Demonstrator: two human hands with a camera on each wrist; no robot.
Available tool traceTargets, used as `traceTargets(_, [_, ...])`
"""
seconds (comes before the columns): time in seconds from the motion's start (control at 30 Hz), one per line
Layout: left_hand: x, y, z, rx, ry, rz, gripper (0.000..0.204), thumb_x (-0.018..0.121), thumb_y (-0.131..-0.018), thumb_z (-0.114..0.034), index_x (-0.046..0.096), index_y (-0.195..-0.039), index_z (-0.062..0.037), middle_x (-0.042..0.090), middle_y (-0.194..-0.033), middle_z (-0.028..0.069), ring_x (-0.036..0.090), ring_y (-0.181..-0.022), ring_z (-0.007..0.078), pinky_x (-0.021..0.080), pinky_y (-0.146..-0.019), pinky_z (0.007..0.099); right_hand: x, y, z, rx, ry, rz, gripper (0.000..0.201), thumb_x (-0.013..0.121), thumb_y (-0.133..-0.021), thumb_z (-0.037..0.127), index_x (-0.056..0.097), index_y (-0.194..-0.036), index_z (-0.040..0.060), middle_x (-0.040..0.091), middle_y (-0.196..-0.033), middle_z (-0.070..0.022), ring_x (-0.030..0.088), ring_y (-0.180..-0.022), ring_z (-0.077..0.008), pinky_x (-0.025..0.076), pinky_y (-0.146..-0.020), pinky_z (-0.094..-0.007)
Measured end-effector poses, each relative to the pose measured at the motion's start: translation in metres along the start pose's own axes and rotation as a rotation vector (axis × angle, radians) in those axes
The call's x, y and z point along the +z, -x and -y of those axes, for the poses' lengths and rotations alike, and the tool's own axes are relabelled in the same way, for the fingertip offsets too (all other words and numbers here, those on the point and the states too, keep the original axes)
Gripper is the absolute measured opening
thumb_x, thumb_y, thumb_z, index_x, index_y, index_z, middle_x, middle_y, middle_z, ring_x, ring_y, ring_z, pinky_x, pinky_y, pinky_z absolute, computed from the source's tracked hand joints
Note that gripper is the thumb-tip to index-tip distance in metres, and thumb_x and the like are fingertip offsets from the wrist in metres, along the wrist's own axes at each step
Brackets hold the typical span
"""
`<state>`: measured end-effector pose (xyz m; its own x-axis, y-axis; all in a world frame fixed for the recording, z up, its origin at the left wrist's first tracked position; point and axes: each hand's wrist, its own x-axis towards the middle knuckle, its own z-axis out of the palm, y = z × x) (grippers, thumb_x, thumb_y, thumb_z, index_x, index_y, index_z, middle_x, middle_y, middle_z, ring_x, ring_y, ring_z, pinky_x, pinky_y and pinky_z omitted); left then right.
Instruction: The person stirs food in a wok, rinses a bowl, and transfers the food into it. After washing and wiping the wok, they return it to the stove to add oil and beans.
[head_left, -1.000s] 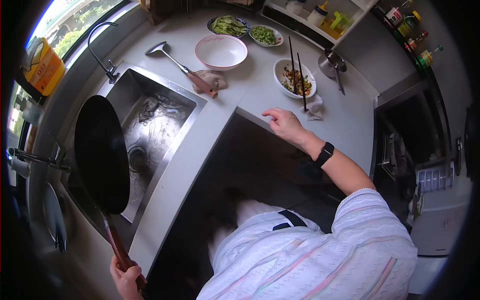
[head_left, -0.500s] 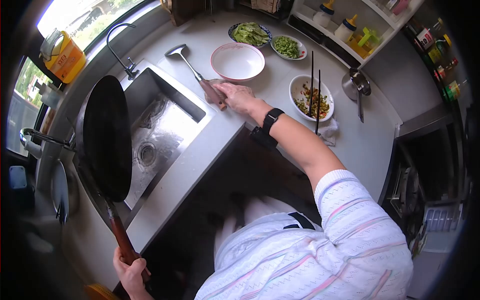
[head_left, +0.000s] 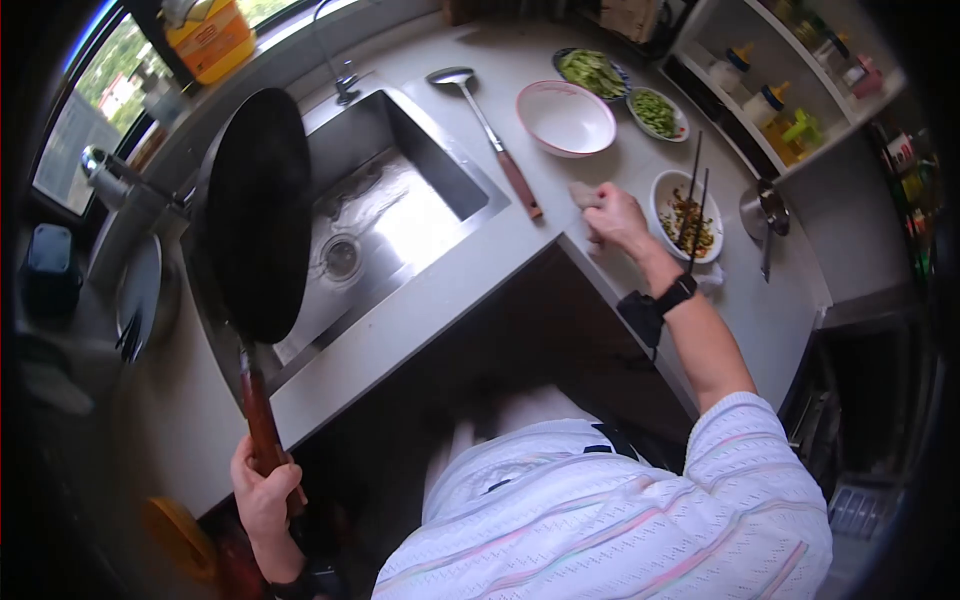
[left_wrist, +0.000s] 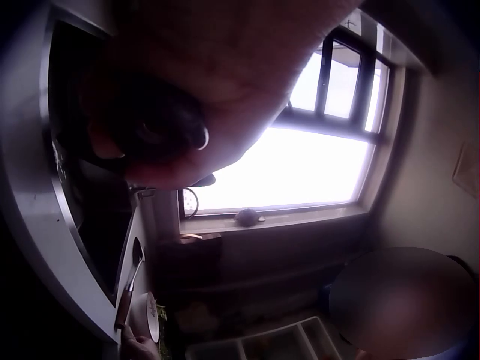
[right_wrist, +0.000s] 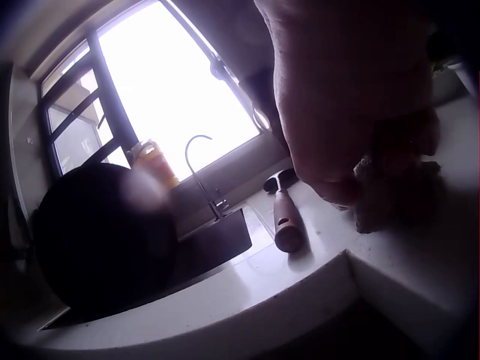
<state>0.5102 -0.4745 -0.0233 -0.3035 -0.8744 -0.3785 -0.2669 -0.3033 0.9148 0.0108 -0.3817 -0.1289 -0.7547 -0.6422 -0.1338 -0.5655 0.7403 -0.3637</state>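
My left hand [head_left: 262,490] grips the wooden handle [head_left: 258,405] of a dark wok [head_left: 260,215], which is held tilted up on its side over the left part of the steel sink [head_left: 475,200]. In my right hand [head_left: 618,218] a greyish-brown cloth [head_left: 588,195] is bunched at the fingers, low over the counter near the inner corner. The right wrist view shows the crumpled cloth [right_wrist: 379,206] under the curled fingers. Left of that hand lies a metal spatula [head_left: 490,125] with a wooden handle, its head pointing toward the window.
Behind my right hand stand a white bowl [head_left: 567,125] and plates of cut greens [head_left: 592,73] and chopped green pieces [head_left: 655,113]. A bowl of chopped seasonings [head_left: 690,225] with chopsticks is on its right, then a small metal pot [head_left: 760,210]. A faucet [head_left: 345,85] rises behind the sink.
My right hand reached left to the cloth beside the spatula handle, took it up and moved right with it. The spatula stays on the counter. My left hand keeps hold of the wok.
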Motion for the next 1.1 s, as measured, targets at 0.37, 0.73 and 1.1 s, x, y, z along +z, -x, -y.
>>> traceTargets(0.37, [-0.025, 0.009, 0.005, 0.020, 0.050, 0.037, 0.043, 0.062, -0.063, -0.003, 0.047, -0.102, 0.0041, 0.053, -0.067, 0.0040, 0.049, -0.042, 0.0097, 0.042, -0.036, 0.0203, 0.016, 0.031, 0.069, -0.321, -0.427, -0.094, 0.034, 0.055, -0.068, 0.014, 0.057, -0.100, 0.0025, 0.061, -0.067, -0.0124, 0.060, -0.058, -0.0206, 0.048, -0.059, -0.0317])
traceTargets(0.73, [-0.034, 0.035, 0.012, 0.013, 0.028, -0.001, 0.045, 0.061, -0.062, -0.001, 0.046, -0.104, 0.0037, 0.050, -0.067, 0.0025, 0.048, -0.044, 0.0093, 0.043, -0.039, 0.0208, 0.045, 0.034, 0.111, -0.501, -0.480, -0.045, 0.032, 0.056, -0.069, 0.013, 0.058, -0.100, 0.0048, 0.061, -0.072, -0.0120, 0.059, -0.063, -0.0222, 0.048, -0.063, -0.0311])
traceTargets(1.1, [-0.034, 0.034, 0.017, -0.009, 0.082, 0.099, 0.046, 0.061, -0.062, 0.002, 0.045, -0.106, 0.0032, 0.050, -0.064, 0.0017, 0.048, -0.044, 0.0083, 0.042, -0.039, 0.0209, 0.048, 0.034, 0.110, -0.455, -0.456, -0.038, 0.032, 0.056, -0.070, 0.012, 0.058, -0.101, 0.0079, 0.060, -0.070, -0.0099, 0.058, -0.060, -0.0204, 0.048, -0.061, -0.0307])
